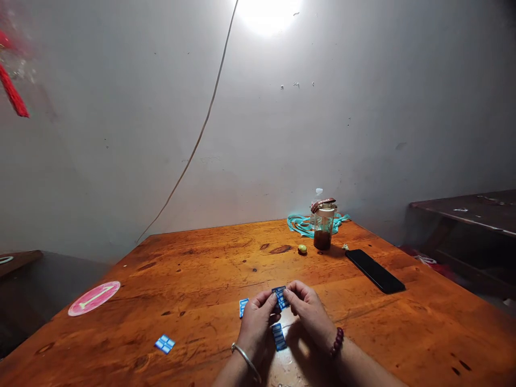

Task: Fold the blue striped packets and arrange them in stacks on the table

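Between my two hands is a small blue-and-white patterned piece (pixel 281 297), raised a little above the wooden table. My left hand (pixel 258 320) pinches its left side with thumb and fingers. On the other side, my right hand (pixel 307 309) grips its right edge. Below them on the table lies a blue-and-white striped piece (pixel 279 337). Another blue-and-white piece (pixel 243 307) shows beside my left hand, partly covered by it. Farther left, a square blue piece with pale panes (pixel 165 344) lies flat, apart from both hands.
On the wooden table (pixel 209 269) a black phone (pixel 374 270) lies at right. A drink bottle with dark liquid (pixel 323 231) stands at the back, near a turquoise strap (pixel 300 224) and a small yellow-green object (pixel 302 249). A pink disc (pixel 94 298) lies near the left edge.
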The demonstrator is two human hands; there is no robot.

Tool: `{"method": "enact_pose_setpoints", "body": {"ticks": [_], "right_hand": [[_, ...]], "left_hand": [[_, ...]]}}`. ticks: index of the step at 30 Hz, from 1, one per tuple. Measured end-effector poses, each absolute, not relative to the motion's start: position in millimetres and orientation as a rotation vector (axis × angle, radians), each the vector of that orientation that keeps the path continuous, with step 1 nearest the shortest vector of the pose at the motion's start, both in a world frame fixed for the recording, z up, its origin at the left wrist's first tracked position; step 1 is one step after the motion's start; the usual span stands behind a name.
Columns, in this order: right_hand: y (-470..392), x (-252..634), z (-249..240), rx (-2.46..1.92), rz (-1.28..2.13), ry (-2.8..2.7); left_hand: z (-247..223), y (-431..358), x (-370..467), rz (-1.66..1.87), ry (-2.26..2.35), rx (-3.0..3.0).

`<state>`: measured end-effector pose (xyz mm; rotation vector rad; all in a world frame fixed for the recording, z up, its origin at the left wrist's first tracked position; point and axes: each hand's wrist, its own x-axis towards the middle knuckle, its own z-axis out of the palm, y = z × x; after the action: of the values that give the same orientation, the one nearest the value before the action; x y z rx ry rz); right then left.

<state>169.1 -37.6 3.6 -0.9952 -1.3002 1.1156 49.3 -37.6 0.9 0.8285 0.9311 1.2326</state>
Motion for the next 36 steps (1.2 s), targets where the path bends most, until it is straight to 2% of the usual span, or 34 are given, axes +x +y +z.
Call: {"method": "enact_pose_setpoints", "body": {"ticks": [22,36], "right_hand": [[-30.6,167.0,-4.5,-1.048,0.985,-1.217],[-36.2,157.4,-6.8,-0.879,1.392,-1.040]], "left_hand": [[8.2,-47.4,47.3,1.245,0.781,0.597],[-5.8,-34.7,52.6,1.338,0.895,0.768]]}}
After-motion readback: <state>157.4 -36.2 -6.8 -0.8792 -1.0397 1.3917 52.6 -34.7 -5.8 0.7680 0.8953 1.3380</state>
